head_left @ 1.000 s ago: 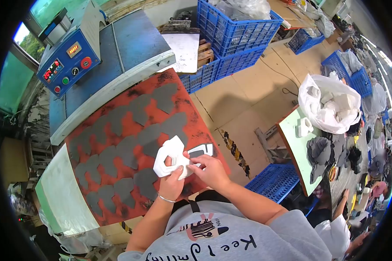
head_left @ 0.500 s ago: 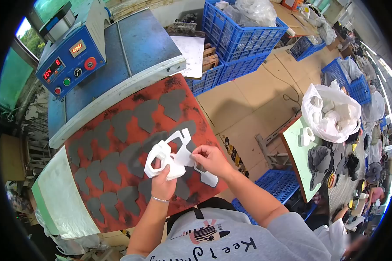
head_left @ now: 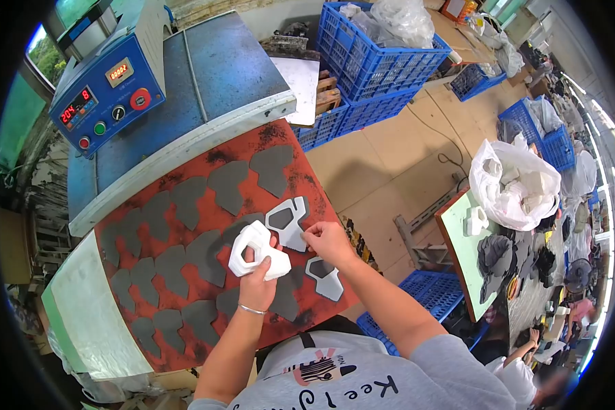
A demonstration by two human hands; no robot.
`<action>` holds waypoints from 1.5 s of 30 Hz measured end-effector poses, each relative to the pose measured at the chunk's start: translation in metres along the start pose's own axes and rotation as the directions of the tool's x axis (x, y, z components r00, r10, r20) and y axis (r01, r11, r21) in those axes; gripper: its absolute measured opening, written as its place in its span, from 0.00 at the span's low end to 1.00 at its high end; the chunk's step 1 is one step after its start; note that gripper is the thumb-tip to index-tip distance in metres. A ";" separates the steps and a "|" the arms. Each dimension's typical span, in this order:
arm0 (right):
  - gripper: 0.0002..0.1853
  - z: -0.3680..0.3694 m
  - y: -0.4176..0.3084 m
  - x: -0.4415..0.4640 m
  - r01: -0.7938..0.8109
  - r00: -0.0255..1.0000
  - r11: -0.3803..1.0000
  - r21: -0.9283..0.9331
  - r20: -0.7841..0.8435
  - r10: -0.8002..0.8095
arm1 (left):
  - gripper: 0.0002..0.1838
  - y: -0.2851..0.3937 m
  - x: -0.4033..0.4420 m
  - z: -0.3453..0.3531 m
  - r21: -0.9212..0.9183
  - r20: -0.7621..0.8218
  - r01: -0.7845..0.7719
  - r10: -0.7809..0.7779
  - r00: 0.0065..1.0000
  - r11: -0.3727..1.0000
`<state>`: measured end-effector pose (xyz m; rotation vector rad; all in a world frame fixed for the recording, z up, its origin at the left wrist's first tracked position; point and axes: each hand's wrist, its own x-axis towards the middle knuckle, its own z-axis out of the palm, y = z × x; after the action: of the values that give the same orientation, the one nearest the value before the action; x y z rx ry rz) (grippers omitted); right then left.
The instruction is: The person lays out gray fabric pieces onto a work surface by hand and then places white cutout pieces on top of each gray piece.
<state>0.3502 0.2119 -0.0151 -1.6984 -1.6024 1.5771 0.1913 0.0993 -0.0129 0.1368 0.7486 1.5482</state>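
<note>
My left hand (head_left: pixel 257 288) grips a thick stack of white cut-out pieces (head_left: pixel 277 265), each with an angular hole. Just right of it, a single white cut-out piece (head_left: pixel 294 236) lies over a dark grey piece on the red board (head_left: pixel 178 236). The fingers of my right hand (head_left: pixel 331 244) are pinched at that piece's right edge. Nearer my body, another white cut-out piece (head_left: pixel 329 285) rests on the board's right side. Rows of dark grey shield-like pieces (head_left: pixel 229 186) cover the board, some partly hidden by my left hand and the stack.
Behind the board stands a blue machine bed (head_left: pixel 236 75) with a control box (head_left: pixel 109 102) at its left. Blue crates (head_left: pixel 383 65) are stacked beyond. To the right, a green-topped table (head_left: pixel 461 225) carries a white plastic bag (head_left: pixel 516 184) and dark pieces. A co-worker sits at far right.
The white piece between my hands has gone from raised and tilted to lying on the board, separate from the stack. My left hand keeps the stack. The view has shifted slightly.
</note>
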 end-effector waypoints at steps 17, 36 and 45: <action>0.10 0.006 0.003 0.004 -0.006 0.992 0.979 -0.206 -0.128 -0.020 | 0.33 -0.001 0.005 0.004 0.045 0.019 -0.017 0.016 1.000 0.999; 0.15 -0.001 -0.016 -0.007 0.002 0.987 0.863 -0.505 -0.138 -0.084 | 0.30 -0.015 0.021 0.003 0.130 0.040 -0.001 -0.004 0.999 0.992; 0.12 0.013 -0.026 -0.048 0.423 0.903 0.886 -0.188 0.013 -0.429 | 0.27 0.002 0.007 0.019 0.167 0.084 -0.073 0.059 0.995 0.983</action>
<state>0.3378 0.1737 0.0244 -1.3134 -1.9940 1.2105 0.1986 0.1131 0.0000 0.3506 0.8202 1.5311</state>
